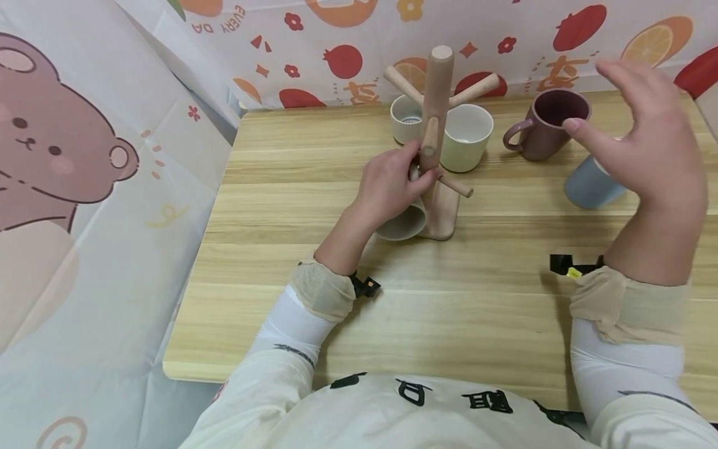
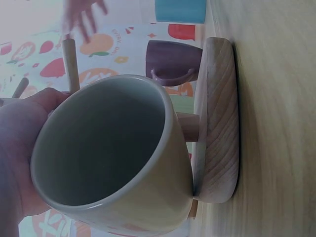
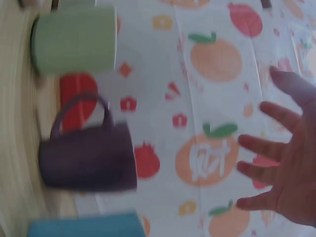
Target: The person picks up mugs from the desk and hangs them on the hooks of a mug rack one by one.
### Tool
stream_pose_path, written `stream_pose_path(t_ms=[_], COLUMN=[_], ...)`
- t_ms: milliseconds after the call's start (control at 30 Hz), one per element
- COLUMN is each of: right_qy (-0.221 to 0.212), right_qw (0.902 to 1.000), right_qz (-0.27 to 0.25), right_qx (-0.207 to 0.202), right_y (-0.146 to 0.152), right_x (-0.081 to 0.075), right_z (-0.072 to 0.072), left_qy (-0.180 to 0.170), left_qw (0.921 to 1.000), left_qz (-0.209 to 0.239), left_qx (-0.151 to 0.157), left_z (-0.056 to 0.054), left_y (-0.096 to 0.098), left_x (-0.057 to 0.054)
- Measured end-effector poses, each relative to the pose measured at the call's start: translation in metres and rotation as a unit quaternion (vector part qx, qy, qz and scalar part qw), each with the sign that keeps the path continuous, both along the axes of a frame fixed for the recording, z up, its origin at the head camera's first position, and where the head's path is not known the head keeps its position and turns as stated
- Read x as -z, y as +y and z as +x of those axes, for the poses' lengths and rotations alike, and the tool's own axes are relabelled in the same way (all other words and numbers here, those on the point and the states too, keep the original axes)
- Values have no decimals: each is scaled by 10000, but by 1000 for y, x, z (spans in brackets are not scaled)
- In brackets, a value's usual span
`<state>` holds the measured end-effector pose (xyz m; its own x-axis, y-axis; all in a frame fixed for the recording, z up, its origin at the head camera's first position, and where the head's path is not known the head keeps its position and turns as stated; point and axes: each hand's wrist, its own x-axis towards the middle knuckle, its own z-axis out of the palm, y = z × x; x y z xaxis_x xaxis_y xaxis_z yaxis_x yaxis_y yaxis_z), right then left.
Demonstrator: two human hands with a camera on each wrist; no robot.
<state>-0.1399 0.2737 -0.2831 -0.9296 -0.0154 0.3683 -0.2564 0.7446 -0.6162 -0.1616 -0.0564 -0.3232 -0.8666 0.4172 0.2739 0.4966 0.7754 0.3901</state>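
Observation:
My left hand (image 1: 387,184) holds a pale mug (image 1: 402,223) against the wooden mug tree (image 1: 439,93), its fingers and thumb close around a lower peg (image 1: 457,186). In the left wrist view the mug (image 2: 111,148) is tilted, its grey inside facing the camera, beside the tree's base (image 2: 222,123); its handle is hidden. My right hand (image 1: 656,137) hovers with spread fingers above a blue cup (image 1: 591,184), touching nothing. In the right wrist view this hand (image 3: 291,158) is apart from the purple mug (image 3: 91,155).
Behind the tree stand a ribbed white cup (image 1: 405,125) and a pale green cup (image 1: 465,143). The purple mug (image 1: 546,131) stands upright to their right, handle pointing left. A fruit-printed cloth (image 1: 359,56) hangs at the back edge of the wooden table (image 1: 269,237).

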Motion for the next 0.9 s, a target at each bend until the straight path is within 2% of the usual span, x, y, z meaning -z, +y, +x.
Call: stream_pose_path(t_ms=[133, 300, 433, 567, 700, 800, 900], right_qy=[-802, -1373, -2381, -3180, -3437, -3396, -3344], right_qw=[9959, 9866, 9651, 9429, 9341, 9354, 9367], right_qz=[319, 635, 854, 879, 961, 976, 1030], right_qx=[283, 611, 684, 463, 89, -109, -123], right_y=[28, 54, 67, 73, 75, 74, 73], right_x=[8, 20, 32, 45, 52, 57, 61], right_z=[0, -3, -11, -21, -26, -27, -27], left_qy=[11, -25, -68, -81, -75, -54, -33], left_qw=[10000, 10000, 10000, 10000, 10000, 10000, 10000], left_qz=[3, 17, 16, 23, 32, 28, 12], left_qx=[6, 6, -3, -11, -4, 1, 5], left_z=[0, 0, 0, 1, 1, 1, 1], left_y=[0, 1, 0, 0, 0, -1, 0], left_x=[0, 0, 0, 1, 0, 0, 0])
